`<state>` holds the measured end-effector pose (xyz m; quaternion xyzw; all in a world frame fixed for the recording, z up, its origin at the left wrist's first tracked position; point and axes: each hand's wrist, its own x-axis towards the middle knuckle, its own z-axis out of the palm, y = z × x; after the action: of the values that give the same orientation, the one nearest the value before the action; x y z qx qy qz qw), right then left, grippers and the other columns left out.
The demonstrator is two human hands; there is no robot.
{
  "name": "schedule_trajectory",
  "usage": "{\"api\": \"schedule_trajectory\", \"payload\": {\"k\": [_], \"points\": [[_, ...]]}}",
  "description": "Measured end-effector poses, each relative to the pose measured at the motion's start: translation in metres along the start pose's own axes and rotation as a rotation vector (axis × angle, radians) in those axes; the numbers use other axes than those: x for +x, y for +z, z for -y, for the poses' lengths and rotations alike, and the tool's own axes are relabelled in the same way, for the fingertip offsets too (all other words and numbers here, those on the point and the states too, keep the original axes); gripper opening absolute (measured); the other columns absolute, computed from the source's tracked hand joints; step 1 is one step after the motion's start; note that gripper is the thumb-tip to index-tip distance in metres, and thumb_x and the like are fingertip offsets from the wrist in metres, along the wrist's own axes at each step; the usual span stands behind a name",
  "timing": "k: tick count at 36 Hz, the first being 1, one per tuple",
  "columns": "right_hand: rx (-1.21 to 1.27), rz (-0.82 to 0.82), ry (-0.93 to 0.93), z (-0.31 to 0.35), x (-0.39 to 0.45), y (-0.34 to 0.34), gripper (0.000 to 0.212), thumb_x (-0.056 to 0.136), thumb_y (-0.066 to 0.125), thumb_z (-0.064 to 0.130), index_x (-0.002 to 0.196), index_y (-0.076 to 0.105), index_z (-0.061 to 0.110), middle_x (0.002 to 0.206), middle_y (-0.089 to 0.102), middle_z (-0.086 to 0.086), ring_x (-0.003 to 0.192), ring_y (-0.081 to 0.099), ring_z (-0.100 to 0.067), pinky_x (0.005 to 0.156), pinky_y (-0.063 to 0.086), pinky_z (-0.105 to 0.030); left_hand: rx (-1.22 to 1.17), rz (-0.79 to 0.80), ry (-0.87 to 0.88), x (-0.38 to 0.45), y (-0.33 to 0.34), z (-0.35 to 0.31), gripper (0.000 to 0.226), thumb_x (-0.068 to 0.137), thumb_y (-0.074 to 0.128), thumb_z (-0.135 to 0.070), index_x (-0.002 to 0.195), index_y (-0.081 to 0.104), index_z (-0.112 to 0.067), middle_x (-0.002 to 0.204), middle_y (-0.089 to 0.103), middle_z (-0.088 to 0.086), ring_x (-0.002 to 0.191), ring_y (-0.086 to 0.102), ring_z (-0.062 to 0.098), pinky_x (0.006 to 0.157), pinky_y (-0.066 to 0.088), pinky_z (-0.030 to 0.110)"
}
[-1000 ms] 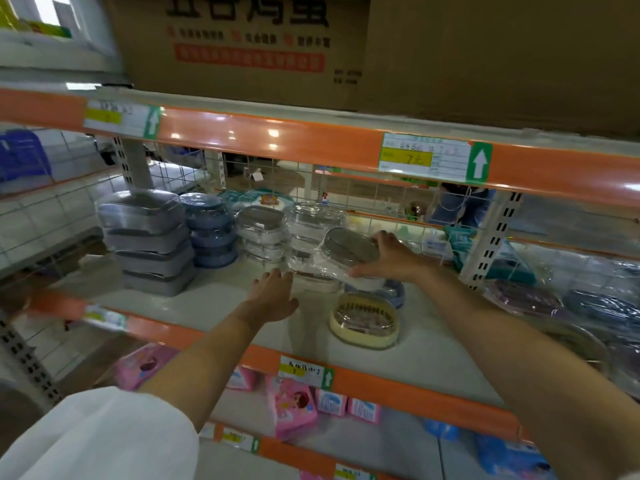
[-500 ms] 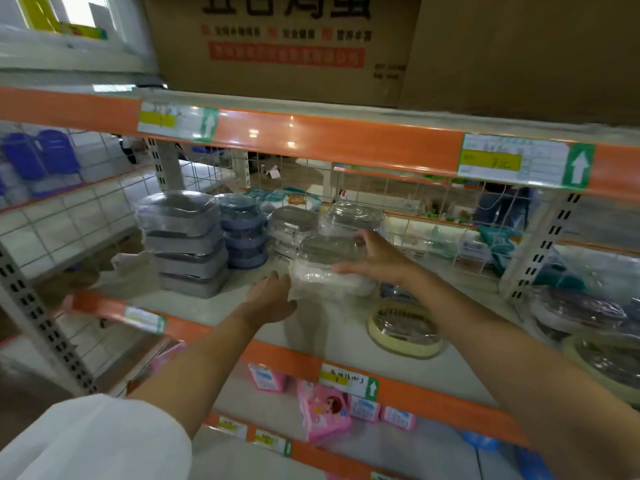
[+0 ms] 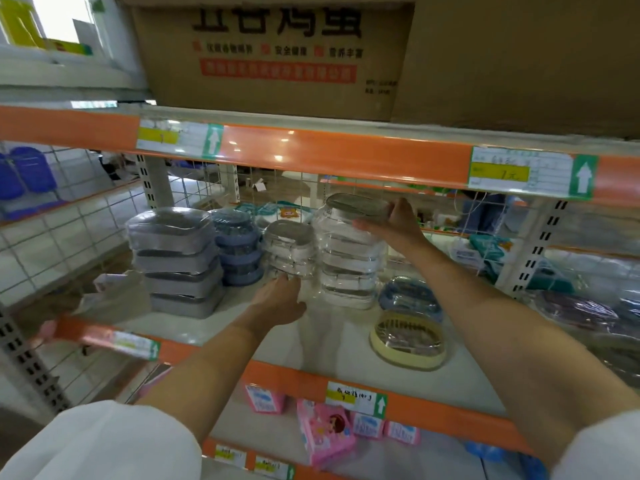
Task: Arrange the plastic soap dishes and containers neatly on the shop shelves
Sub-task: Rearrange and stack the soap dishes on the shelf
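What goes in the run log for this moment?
right hand: setting clear dish atop clear stack | left hand: at shorter stack base | yellow dish: unplaced

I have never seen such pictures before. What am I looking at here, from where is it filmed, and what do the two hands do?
No machine here: a person wears a camera on the head, looking forward and down at a shop shelf. The right hand grips a clear soap dish on top of a tall clear stack. The left hand touches the foot of a shorter clear stack. Further left stand a blue stack and a grey stack. A yellow dish lies alone at the right.
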<state>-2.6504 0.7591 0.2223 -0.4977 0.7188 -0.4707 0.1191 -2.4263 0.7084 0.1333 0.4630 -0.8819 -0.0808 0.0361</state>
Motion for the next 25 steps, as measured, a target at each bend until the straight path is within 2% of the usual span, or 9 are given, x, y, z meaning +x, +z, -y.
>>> {"api": "schedule_trajectory", "payload": {"k": [3, 6, 8, 9, 11, 16, 20, 22, 25], "points": [[-0.024, -0.022, 0.04, -0.004, 0.013, 0.007, 0.07, 0.054, 0.086, 0.053, 0.072, 0.022, 0.032, 0.074, 0.027, 0.011, 0.063, 0.029, 0.0, 0.048, 0.026, -0.014, 0.03, -0.021, 0.021, 0.004, -0.005, -0.001, 0.049, 0.093, 0.053, -0.034, 0.135, 0.044, -0.012, 0.139, 0.043, 0.011, 0.122, 0.049, 0.029, 0.098, 0.044, 0.038], [-0.048, -0.018, 0.067, -0.006, 0.017, 0.01, 0.073, 0.041, 0.08, 0.069, 0.072, 0.024, 0.033, 0.077, 0.033, 0.007, 0.067, 0.037, -0.006, 0.05, 0.028, -0.015, 0.053, -0.033, 0.048, 0.008, -0.008, -0.003, 0.049, 0.094, 0.052, -0.034, 0.137, 0.042, -0.012, 0.139, 0.042, 0.011, 0.122, 0.048, 0.03, 0.099, 0.043, 0.039], [-0.084, 0.01, 0.074, -0.009, 0.019, 0.013, 0.059, 0.056, 0.084, 0.058, 0.087, 0.046, 0.024, 0.091, 0.05, -0.002, 0.082, 0.053, -0.015, 0.06, 0.039, -0.013, 0.059, -0.045, 0.061, 0.01, -0.011, -0.004, 0.049, 0.094, 0.053, -0.034, 0.137, 0.042, -0.012, 0.139, 0.042, 0.011, 0.123, 0.047, 0.029, 0.1, 0.042, 0.039], [-0.116, 0.018, 0.087, -0.012, 0.021, 0.015, 0.066, 0.063, 0.084, 0.051, 0.106, 0.052, 0.012, 0.106, 0.055, -0.009, 0.097, 0.057, -0.021, 0.069, 0.041, -0.017, 0.061, -0.048, 0.066, 0.012, -0.012, -0.003, 0.049, 0.094, 0.053, -0.034, 0.137, 0.043, -0.012, 0.139, 0.043, 0.011, 0.124, 0.047, 0.029, 0.1, 0.041, 0.039], [-0.161, 0.0, 0.099, -0.016, 0.025, 0.017, 0.087, 0.07, 0.081, 0.047, 0.13, 0.041, -0.002, 0.127, 0.051, -0.017, 0.117, 0.052, -0.03, 0.077, 0.038, -0.027, 0.07, -0.044, 0.071, 0.015, -0.013, -0.003, 0.049, 0.094, 0.052, -0.035, 0.137, 0.043, -0.013, 0.139, 0.043, 0.011, 0.124, 0.047, 0.029, 0.101, 0.041, 0.039], [-0.216, -0.006, 0.104, -0.016, 0.024, 0.021, 0.089, 0.074, 0.078, 0.049, 0.134, 0.036, -0.002, 0.132, 0.046, -0.017, 0.12, 0.048, -0.031, 0.089, 0.041, -0.031, 0.064, -0.031, 0.092, 0.019, -0.011, -0.009, 0.05, 0.094, 0.052, -0.035, 0.138, 0.042, -0.012, 0.139, 0.042, 0.012, 0.125, 0.047, 0.03, 0.101, 0.041, 0.039], [-0.226, 0.035, 0.082, -0.018, 0.021, 0.016, 0.088, 0.072, 0.076, 0.056, 0.131, 0.038, 0.002, 0.121, 0.045, -0.013, 0.112, 0.048, -0.024, 0.081, 0.044, -0.028, 0.035, -0.029, 0.116, 0.02, -0.007, -0.019, 0.052, 0.094, 0.052, -0.033, 0.139, 0.04, -0.011, 0.141, 0.039, 0.013, 0.128, 0.043, 0.031, 0.101, 0.039, 0.039], [-0.268, 0.053, 0.06, -0.021, 0.016, 0.008, 0.094, 0.075, 0.074, 0.055, 0.139, 0.035, -0.001, 0.126, 0.045, -0.012, 0.115, 0.048, -0.025, 0.084, 0.043, -0.028, 0.027, -0.018, 0.133, 0.02, -0.004, -0.025, 0.052, 0.094, 0.052, -0.033, 0.139, 0.038, -0.01, 0.143, 0.037, 0.013, 0.13, 0.04, 0.031, 0.102, 0.036, 0.039], [-0.363, 0.113, 0.073, -0.031, 0.003, -0.009, 0.089, 0.079, 0.071, 0.052, 0.141, 0.035, -0.001, 0.14, 0.041, -0.016, 0.126, 0.043, -0.03, 0.096, 0.039, -0.033, 0.017, 0.002, 0.139, 0.02, 0.001, -0.034, 0.049, 0.093, 0.052, -0.033, 0.135, 0.041, -0.01, 0.141, 0.039, 0.014, 0.128, 0.042, 0.032, 0.102, 0.038, 0.041]]}}
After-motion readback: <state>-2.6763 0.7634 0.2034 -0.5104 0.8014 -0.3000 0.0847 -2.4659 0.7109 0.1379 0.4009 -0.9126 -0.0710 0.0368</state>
